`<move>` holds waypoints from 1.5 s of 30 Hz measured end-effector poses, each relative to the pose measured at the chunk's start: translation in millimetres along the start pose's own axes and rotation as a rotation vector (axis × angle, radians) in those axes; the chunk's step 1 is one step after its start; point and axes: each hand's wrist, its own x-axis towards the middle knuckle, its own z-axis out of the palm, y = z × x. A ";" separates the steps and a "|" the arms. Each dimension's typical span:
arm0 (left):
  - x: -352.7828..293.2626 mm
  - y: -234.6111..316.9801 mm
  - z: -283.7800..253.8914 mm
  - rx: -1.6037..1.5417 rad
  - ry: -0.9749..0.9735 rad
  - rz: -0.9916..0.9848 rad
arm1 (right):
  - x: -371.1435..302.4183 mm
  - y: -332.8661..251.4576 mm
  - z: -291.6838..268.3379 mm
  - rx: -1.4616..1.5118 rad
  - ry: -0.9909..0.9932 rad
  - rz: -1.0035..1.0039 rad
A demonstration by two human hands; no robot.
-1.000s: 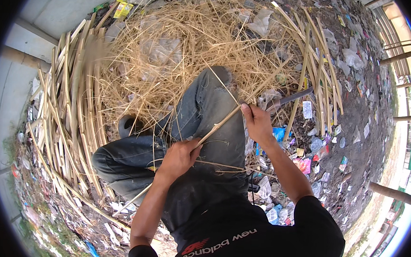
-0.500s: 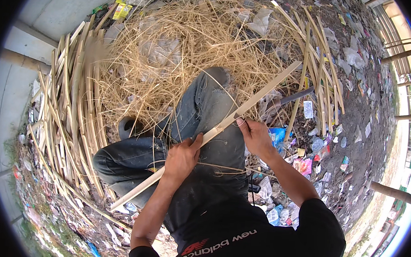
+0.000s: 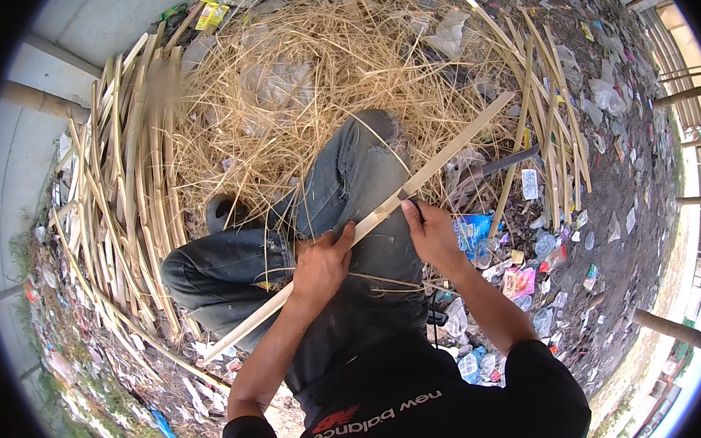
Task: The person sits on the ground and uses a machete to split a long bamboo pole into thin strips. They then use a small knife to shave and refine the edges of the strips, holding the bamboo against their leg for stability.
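Note:
A long pale bamboo strip [image 3: 442,164] lies slantwise across my lap, its upper end to the far right and its lower end to the near left. My left hand [image 3: 320,267] is closed round the strip near its middle, thumb along it. Farther up, my right hand [image 3: 436,239] grips a small knife [image 3: 403,195]; its short dark blade touches the strip just above a node. Most of the knife's handle is hidden in my fingers. A thin curl of fibre [image 3: 383,139] arches over my knee close to the blade.
Split bamboo strips [image 3: 132,181] are stacked at left, with more strips [image 3: 546,110] at far right. Shavings [image 3: 312,64] heap up ahead of my crossed legs. A dark long-bladed tool [image 3: 508,162] lies right of my knee. Plastic litter [image 3: 519,283] covers the ground; a pale wall [image 3: 55,64] stands left.
The strip has shifted slightly right and up at its lower end, with my left hand moving a little right along with it. My right hand has barely moved left along the strip.

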 end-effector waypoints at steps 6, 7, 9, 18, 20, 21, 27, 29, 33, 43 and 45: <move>-4.9 -0.5 1.5 -0.045 0.031 0.007 | -5.2 -10.5 0.1 0.143 -0.057 0.068; -2.6 -1.4 0.6 -0.056 0.057 0.035 | 0.5 -2.7 1.0 0.136 -0.068 0.078; -1.6 -0.2 0.3 -0.070 0.054 0.039 | 6.3 17.2 1.1 0.281 -0.180 0.191; -0.6 -1.3 0.8 -0.046 0.054 0.028 | 3.8 -11.1 -20.1 0.055 -0.165 0.131; 0.1 0.6 2.1 -0.030 0.055 0.027 | -7.8 -22.5 -13.5 -0.072 -0.038 -0.009; 0.7 2.2 1.8 -0.017 0.057 0.027 | -13.6 -22.4 -6.2 -0.011 -0.024 -0.021; -1.0 5.2 2.3 0.022 0.081 0.049 | -1.3 -0.3 -2.7 0.162 -0.164 0.117; 0.3 4.7 4.0 0.012 0.078 0.049 | 6.4 11.9 -4.9 0.270 -0.283 0.219; 1.4 3.3 4.2 -0.003 0.076 0.049 | 13.0 5.4 -23.9 0.508 -0.525 0.484; 1.5 8.8 5.8 0.054 0.073 0.037 | -5.6 -26.2 -15.3 0.046 -0.219 0.027; 1.6 10.7 5.5 0.039 0.063 0.018 | 2.3 -18.0 -16.4 0.123 -0.323 0.104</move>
